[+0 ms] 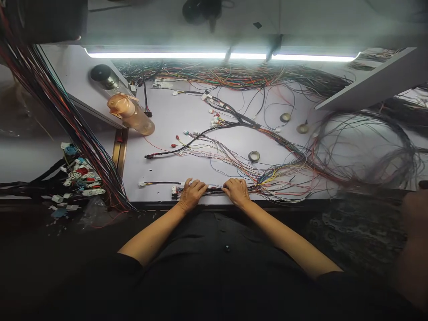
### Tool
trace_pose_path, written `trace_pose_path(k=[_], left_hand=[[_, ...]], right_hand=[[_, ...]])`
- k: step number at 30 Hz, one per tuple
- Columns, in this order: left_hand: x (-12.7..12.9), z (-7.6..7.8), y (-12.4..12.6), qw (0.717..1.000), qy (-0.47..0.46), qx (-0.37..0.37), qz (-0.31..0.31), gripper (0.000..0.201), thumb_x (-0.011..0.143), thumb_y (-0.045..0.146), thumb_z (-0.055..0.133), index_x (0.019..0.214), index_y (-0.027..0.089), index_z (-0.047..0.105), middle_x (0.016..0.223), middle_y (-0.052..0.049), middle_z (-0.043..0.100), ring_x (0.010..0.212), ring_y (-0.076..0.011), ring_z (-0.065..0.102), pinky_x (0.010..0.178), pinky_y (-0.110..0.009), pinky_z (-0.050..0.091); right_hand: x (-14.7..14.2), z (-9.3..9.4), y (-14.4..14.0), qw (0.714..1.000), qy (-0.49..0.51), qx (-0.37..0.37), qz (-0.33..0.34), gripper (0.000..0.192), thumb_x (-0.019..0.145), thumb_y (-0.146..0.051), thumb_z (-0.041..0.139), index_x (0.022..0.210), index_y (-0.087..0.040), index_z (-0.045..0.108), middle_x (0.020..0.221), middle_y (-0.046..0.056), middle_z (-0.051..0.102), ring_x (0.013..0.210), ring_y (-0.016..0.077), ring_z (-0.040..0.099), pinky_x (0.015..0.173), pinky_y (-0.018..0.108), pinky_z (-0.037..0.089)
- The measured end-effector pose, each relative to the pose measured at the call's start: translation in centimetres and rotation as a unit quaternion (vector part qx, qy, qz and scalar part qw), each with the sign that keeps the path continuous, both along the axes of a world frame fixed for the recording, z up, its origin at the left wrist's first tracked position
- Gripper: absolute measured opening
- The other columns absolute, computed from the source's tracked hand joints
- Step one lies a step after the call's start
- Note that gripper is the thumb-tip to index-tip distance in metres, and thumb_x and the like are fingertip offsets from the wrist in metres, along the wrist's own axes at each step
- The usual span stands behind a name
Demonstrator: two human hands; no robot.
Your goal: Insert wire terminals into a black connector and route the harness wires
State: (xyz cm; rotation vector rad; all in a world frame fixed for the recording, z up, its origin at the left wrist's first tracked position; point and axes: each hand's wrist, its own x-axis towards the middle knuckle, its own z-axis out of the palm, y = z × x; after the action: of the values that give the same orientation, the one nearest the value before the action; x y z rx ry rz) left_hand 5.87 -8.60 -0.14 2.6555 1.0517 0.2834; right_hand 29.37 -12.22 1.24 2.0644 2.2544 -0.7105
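Observation:
Along the front edge of the table, my left hand [193, 194] is closed on a bundle of wires [214, 191], close to the white and black connector [174, 192] at its left end. My right hand [237, 191] grips the same bundle a short way to the right. Beyond it the wires fan out into loose coloured ends [277, 174]. Just behind my left hand lies a short black cable with a white plug [142, 184]. A taped black branch of the wire harness [247, 122], with several small connectors, stretches across the table behind my hands.
Rolls of tape [254, 156] lie on the white table [160, 171]. An orange-capped bottle [133, 117] leans at the left. Wire bundles [63, 107] hang over the left side, and a large wire coil [364, 147] lies right. Part of another person's arm [413, 240] shows at far right.

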Motion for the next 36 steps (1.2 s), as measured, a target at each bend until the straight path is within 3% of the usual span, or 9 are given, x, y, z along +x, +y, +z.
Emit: trace_pose_path(k=[7, 10, 18, 27, 32, 36], left_hand=[[0.0, -0.7, -2.3, 0.999, -0.012, 0.011, 0.046, 0.033, 0.095, 0.016, 0.038, 0.116, 0.021, 0.063, 0.102, -0.008, 0.068, 0.095, -0.0211, 0.058, 0.090, -0.038, 0.034], [-0.2, -0.9, -2.6, 0.999, -0.021, 0.010, 0.049, 0.036, 0.094, 0.014, 0.037, 0.120, 0.021, 0.061, 0.106, -0.009, 0.067, 0.100, -0.0214, 0.057, 0.092, -0.038, 0.035], [-0.5, -0.9, -2.4, 0.999, -0.026, 0.005, 0.037, 0.039, 0.094, 0.015, 0.037, 0.126, 0.023, 0.058, 0.111, -0.010, 0.066, 0.106, -0.0228, 0.055, 0.096, -0.040, 0.034], [-0.7, -1.1, -2.1, 0.998, -0.035, -0.033, 0.038, 0.042, 0.093, 0.015, 0.036, 0.129, 0.023, 0.056, 0.113, -0.010, 0.065, 0.110, -0.0231, 0.053, 0.101, -0.041, 0.030], [-0.7, -0.4, -2.0, 0.992, -0.063, -0.089, 0.064, 0.040, 0.091, 0.014, 0.039, 0.124, 0.023, 0.060, 0.114, -0.010, 0.065, 0.110, -0.0241, 0.053, 0.100, -0.042, 0.030], [0.3, 0.6, -1.3, 0.974, -0.108, -0.157, 0.124, 0.033, 0.089, 0.025, 0.051, 0.120, 0.024, 0.063, 0.113, -0.009, 0.066, 0.111, -0.0264, 0.053, 0.103, -0.046, 0.027]], right_hand=[[0.2, 0.7, 1.1, 0.997, 0.023, -0.075, -0.009, 0.022, 0.095, -0.036, 0.048, 0.092, -0.022, 0.064, 0.091, 0.003, 0.067, 0.089, 0.0172, 0.057, 0.079, 0.032, 0.028], [-0.3, 1.1, 1.6, 0.996, 0.020, -0.089, 0.007, 0.022, 0.095, -0.038, 0.048, 0.100, -0.023, 0.063, 0.095, 0.003, 0.068, 0.093, 0.0173, 0.058, 0.084, 0.034, 0.029], [-2.2, 1.4, 3.8, 0.989, -0.038, -0.128, 0.068, 0.027, 0.092, -0.038, 0.053, 0.098, -0.014, 0.063, 0.098, 0.004, 0.065, 0.094, 0.0183, 0.060, 0.092, 0.043, 0.043], [-2.9, 1.5, 4.3, 0.985, -0.044, -0.121, 0.115, 0.023, 0.092, -0.034, 0.055, 0.098, -0.013, 0.063, 0.101, 0.005, 0.065, 0.097, 0.0187, 0.061, 0.095, 0.045, 0.044], [-2.6, 1.3, 4.6, 0.993, -0.038, -0.090, 0.061, 0.026, 0.093, -0.036, 0.052, 0.103, -0.013, 0.060, 0.101, 0.005, 0.063, 0.093, 0.0179, 0.060, 0.089, 0.041, 0.046], [-0.9, 1.3, 4.2, 0.998, -0.012, -0.056, -0.003, 0.025, 0.098, -0.032, 0.041, 0.108, -0.015, 0.057, 0.097, 0.004, 0.065, 0.087, 0.0163, 0.061, 0.082, 0.034, 0.044]])
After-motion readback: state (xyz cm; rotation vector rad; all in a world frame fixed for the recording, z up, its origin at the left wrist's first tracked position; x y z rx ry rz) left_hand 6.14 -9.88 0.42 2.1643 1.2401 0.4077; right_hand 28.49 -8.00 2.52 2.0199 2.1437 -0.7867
